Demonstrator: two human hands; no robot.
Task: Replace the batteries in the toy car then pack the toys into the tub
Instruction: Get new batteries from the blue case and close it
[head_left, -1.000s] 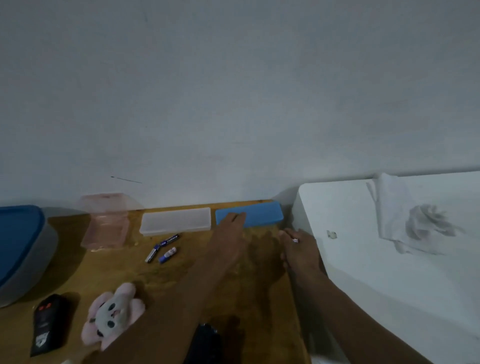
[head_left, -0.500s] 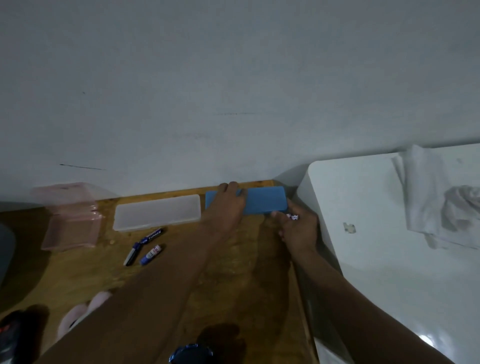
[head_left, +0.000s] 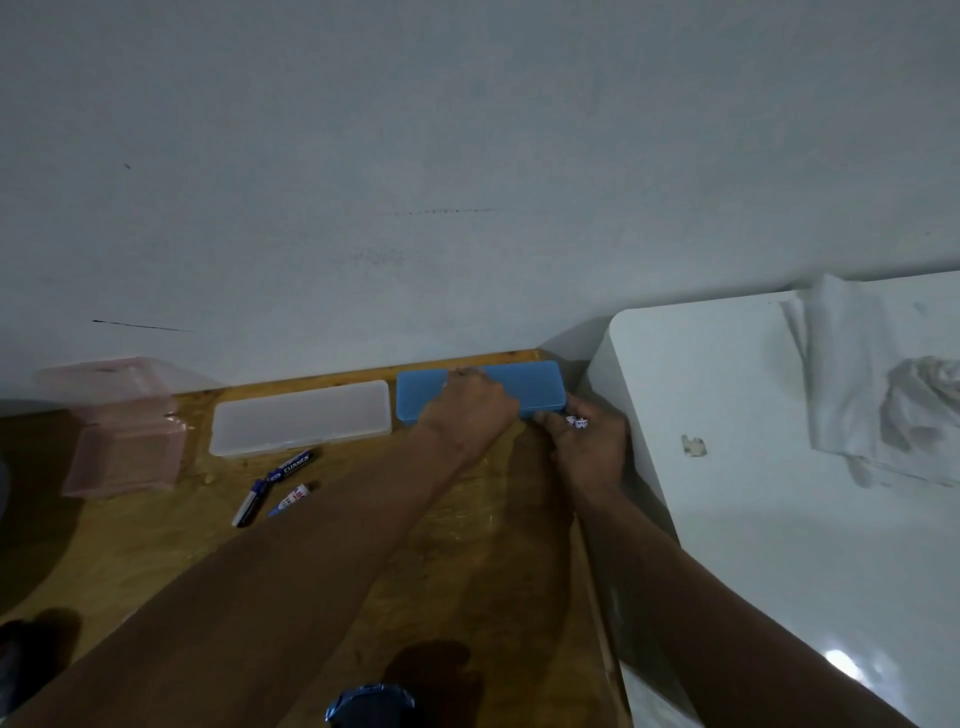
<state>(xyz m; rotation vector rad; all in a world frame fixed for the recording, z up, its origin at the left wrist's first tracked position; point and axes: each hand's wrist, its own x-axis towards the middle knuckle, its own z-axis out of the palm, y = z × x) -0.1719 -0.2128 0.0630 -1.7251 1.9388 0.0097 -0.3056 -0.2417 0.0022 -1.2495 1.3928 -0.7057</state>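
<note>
A flat blue plastic case (head_left: 535, 384) lies against the wall at the back right of the wooden table (head_left: 363, 519). My left hand (head_left: 467, 410) rests on top of it with fingers curled over its far edge. My right hand (head_left: 589, 441) touches the case's front right corner and holds small batteries (head_left: 576, 422) in its curled fingers. Three loose batteries (head_left: 275, 486) lie on the table to the left. A blue toy car (head_left: 371, 704) shows partly at the bottom edge.
A clear flat case (head_left: 301, 418) lies left of the blue one. A pink open container (head_left: 122, 431) stands at the far left. A white surface (head_left: 779, 493) with a crumpled white cloth (head_left: 872, 384) adjoins the table on the right.
My left hand slid forward onto the blue case and curled over its far edge. My right hand came up to the case's front right corner. The view shifted right, so the tub and plush toy left the frame.
</note>
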